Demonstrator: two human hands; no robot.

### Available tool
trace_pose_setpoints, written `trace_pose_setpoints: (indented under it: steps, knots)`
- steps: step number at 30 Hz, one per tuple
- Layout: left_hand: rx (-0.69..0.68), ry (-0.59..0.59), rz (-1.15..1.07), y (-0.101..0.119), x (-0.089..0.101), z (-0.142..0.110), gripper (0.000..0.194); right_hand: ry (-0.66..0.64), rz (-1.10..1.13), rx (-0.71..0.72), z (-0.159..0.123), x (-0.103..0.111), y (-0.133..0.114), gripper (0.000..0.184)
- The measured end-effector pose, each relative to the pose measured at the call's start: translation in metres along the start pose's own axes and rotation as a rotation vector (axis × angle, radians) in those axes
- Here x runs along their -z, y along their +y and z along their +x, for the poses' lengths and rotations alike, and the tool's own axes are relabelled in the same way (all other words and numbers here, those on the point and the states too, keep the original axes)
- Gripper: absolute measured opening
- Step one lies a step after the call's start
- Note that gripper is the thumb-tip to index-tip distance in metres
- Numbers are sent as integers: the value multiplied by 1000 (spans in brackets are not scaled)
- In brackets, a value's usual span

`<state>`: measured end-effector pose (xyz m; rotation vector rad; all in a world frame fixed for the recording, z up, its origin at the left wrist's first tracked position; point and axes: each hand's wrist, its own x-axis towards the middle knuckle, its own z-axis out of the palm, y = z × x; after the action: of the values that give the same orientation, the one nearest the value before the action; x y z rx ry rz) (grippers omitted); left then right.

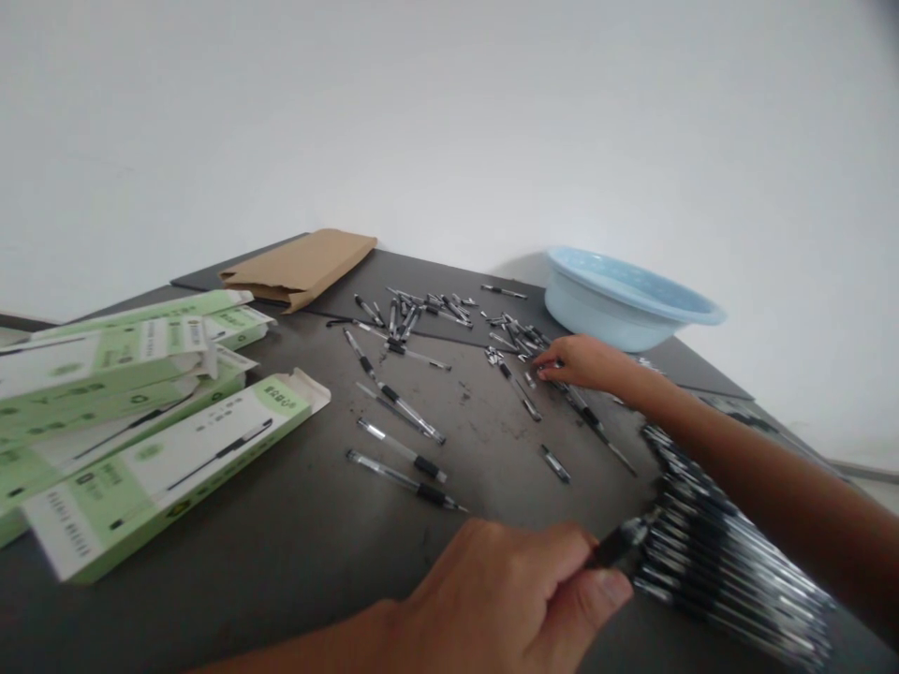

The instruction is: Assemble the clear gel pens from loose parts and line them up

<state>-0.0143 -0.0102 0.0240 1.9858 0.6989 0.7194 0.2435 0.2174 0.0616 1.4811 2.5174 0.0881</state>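
My left hand (506, 599) is low in the middle, its fingers closed on a black-gripped pen (622, 543). The pen's tip end points toward a tight row of pens (730, 552) laid side by side on the right. My right hand (580, 363) reaches across the dark table (281, 543) to a scatter of small pen parts (516, 342) near the basin. Its fingers are pinched together among them; what they hold is too small to make out. Several loose clear pens (400, 449) lie in the middle of the table.
Several green-and-white pen boxes (169, 459) are stacked at the left, one open at its end. A brown paper bag (302, 267) lies at the far edge. A light blue basin (618, 300) stands at the back right. More caps and pens (414, 314) are scattered behind.
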Motion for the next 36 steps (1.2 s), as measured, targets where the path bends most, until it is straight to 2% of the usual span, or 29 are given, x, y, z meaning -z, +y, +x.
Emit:
trace_pose_setpoints:
  steps: [9, 14, 18, 21, 23, 25, 27, 29, 32, 36]
  knots:
    - [-2, -7, -4, -1, 0, 0, 35, -21, 25, 20, 5, -2, 1, 32]
    - [9, 5, 6, -2, -2, -1, 35, 40, 58, 32, 2, 2, -6, 24]
    - [87, 7, 22, 1, -3, -3, 39, 144, 131, 19, -14, 16, -18, 22]
    - [101, 7, 17, 3, -2, -4, 39, 252, 211, -60, -46, 27, -32, 23]
    - [89, -4, 4, 4, -1, -3, 39, 301, 335, -122, -76, 31, -45, 22]
    - [81, -12, -2, 3, 0, -2, 39, 307, 720, -147, -110, 34, -61, 17]
    - [72, -6, 4, 2, 0, -1, 38, 223, 1030, -134, -141, 33, -78, 19]
    - [72, 3, 12, 1, 0, 1, 40, 139, 1222, -112, -166, 31, -92, 28]
    - [85, -8, 30, 0, 0, 2, 40, 82, 1414, -57, -185, 24, -104, 30]
    - [112, -39, 44, 1, 1, 3, 38, 114, 1640, -47, -186, 11, -108, 28]
